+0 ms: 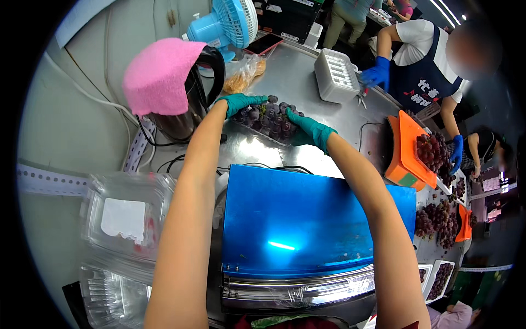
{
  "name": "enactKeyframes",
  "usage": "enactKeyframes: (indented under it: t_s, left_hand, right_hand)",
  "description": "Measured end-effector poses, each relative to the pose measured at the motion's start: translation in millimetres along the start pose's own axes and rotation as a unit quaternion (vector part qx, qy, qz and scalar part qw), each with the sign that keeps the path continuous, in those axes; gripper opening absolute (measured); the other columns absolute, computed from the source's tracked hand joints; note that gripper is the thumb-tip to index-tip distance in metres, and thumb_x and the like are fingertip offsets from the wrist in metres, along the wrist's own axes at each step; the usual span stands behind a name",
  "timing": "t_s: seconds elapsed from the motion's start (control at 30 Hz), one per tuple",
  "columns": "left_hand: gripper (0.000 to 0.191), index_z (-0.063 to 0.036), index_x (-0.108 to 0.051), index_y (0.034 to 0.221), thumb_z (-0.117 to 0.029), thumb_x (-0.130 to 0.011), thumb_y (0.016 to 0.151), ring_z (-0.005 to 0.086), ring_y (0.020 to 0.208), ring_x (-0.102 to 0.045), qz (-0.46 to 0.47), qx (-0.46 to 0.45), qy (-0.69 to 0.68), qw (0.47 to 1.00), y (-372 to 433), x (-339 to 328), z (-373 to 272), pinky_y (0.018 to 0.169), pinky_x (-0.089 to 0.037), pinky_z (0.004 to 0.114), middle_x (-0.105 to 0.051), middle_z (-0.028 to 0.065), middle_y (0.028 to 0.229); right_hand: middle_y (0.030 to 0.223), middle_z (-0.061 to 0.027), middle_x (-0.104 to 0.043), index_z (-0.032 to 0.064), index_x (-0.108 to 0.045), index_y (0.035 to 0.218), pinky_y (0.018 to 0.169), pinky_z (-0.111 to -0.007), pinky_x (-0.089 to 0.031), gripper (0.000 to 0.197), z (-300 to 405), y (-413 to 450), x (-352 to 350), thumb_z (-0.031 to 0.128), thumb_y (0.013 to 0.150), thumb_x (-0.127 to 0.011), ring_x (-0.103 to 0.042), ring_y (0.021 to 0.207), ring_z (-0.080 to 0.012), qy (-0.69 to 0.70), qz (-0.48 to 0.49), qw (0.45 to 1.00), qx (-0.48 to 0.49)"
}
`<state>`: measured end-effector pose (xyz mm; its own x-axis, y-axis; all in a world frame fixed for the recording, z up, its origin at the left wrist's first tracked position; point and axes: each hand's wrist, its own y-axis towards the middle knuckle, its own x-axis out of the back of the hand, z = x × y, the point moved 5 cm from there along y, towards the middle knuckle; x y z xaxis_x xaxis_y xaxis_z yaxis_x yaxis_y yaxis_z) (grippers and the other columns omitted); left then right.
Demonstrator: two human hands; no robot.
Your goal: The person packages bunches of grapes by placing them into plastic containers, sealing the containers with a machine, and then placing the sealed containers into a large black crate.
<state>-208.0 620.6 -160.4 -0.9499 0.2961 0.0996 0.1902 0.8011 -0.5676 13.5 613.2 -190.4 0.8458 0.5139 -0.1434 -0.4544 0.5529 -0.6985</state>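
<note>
Both my hands wear green gloves and are on a clear plastic tray (pixel 263 136) heaped with dark purple grapes (pixel 269 119). My left hand (pixel 241 103) grips its far left side, the fingers lying along the grapes. At the right end, my right hand (pixel 311 128) holds the tray with its thumb resting on the grapes. The tray is over the metal table (pixel 271 154), beyond a wrapping machine with a blue metal plate (pixel 304 218). I cannot tell whether the tray touches the table.
An electric kettle under a pink cloth (pixel 160 78), a blue fan (pixel 222 26) and bagged bread (pixel 242 78) stand left. Clear containers (pixel 123 222) are stacked nearby. White trays (pixel 335 76), scissors (pixel 362 99) and an orange scale (pixel 404 152) lie right, near a blue-gloved co-worker (pixel 423 70).
</note>
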Motion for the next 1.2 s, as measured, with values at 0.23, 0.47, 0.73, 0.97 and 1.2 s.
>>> enactKeyframes:
  t_s: [0.23,0.47,0.73,0.97,1.2]
  left_hand:
    - [0.061,-0.0017,-0.059,0.079,-0.06,-0.062,0.063,0.0126,0.056,-0.05,-0.054,-0.044,0.167,0.984,-16.9,-6.3,-8.0,0.049,-0.039,0.027,-0.054,0.0052,0.066]
    - [0.06,0.0025,-0.06,0.081,-0.053,-0.069,0.061,0.0133,0.058,-0.053,-0.097,-0.17,0.138,0.971,-61.4,-33.4,-64.0,0.05,-0.042,0.027,-0.057,0.0088,0.068]
    - [0.044,-0.0046,-0.062,0.076,-0.049,-0.062,0.071,0.0135,0.043,-0.054,-0.033,-0.194,0.053,0.979,-157.3,-123.1,-132.2,0.038,-0.039,0.023,-0.058,0.0056,0.06]
    - [0.061,-0.0037,-0.063,0.083,-0.063,-0.052,0.071,0.0127,0.059,-0.054,0.005,-0.164,0.065,0.984,-276.1,-228.0,-102.3,0.057,-0.042,0.025,-0.057,0.0072,0.07]
    - [0.049,-0.0033,-0.061,0.078,-0.05,-0.066,0.067,0.0114,0.046,-0.049,-0.124,-0.124,0.004,0.984,-333.0,-271.2,-52.3,0.04,-0.041,0.024,-0.053,0.0047,0.061]
  right_hand:
    - [0.098,-0.0139,-0.058,0.0011,-0.048,0.111,0.073,-0.035,-0.05,0.069,15.2,-30.5,-1.0,0.055,0.07,-0.061,-0.06,0.08,-0.0232,-0.1,-0.14,0.984,0.041]
    - [0.099,-0.0096,-0.053,0.0085,-0.049,0.111,0.064,-0.032,-0.05,0.065,42.0,-109.3,-1.3,0.054,0.067,-0.065,-0.055,0.08,-0.02,-0.124,-0.182,0.971,0.092]
    - [0.076,-0.0082,-0.052,-0.0003,-0.055,0.095,0.051,-0.03,-0.049,0.069,53.7,-252.3,24.1,0.059,0.062,-0.066,-0.052,0.057,-0.0182,-0.163,-0.223,0.945,0.176]
    - [0.068,-0.0113,-0.053,-0.0057,-0.057,0.085,0.051,-0.029,-0.05,0.073,-14.7,-371.4,8.9,0.062,0.06,-0.065,-0.054,0.053,-0.0186,-0.239,-0.206,0.944,0.094]
    - [0.1,-0.0128,-0.058,0.0026,-0.052,0.11,0.067,-0.034,-0.05,0.067,-88.3,-394.7,-8.8,0.055,0.069,-0.061,-0.059,0.084,-0.021,-0.223,-0.119,0.962,0.103]
